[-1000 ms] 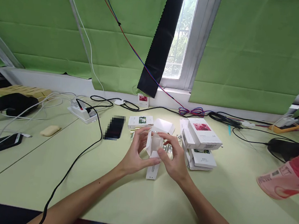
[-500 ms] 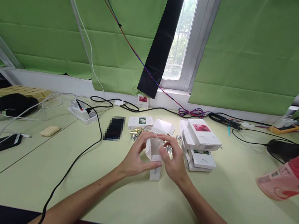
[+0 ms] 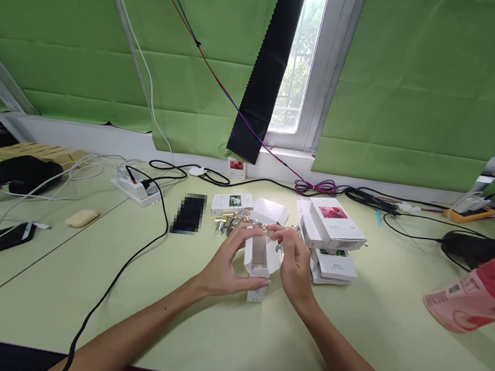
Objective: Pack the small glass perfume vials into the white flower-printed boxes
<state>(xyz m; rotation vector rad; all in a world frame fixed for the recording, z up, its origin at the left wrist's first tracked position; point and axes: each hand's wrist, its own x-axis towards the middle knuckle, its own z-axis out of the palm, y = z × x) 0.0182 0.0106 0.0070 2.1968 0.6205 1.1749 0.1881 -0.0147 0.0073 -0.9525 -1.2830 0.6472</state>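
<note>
A small white cardboard box (image 3: 258, 273) stands upright on the table, its top open and its flaps turned outward. My left hand (image 3: 231, 267) grips it from the left, thumb across the near side and fingers at the far edge. On the right, my right hand (image 3: 294, 265) is closed with its fingers bent together beside the right-hand flap, fingertips close to the box's far edge. Whatever those fingers hold is hidden. Small shiny gold and silver metal pieces (image 3: 225, 221) lie in a heap behind the hands, partly covered by them.
White boxes (image 3: 337, 222) are stacked at the right, with another printed box (image 3: 232, 203) behind the metal pieces. A blurred dark item (image 3: 189, 213) lies left of them. A black cable (image 3: 124, 272) crosses the table from a power strip (image 3: 137, 189). A pink container (image 3: 471, 294) stands far right.
My right thumb has come out of the box opening. The right hand has shifted slightly right with its fingers curled, and the right-hand flap now shows spread outward. My left hand keeps its grip.
</note>
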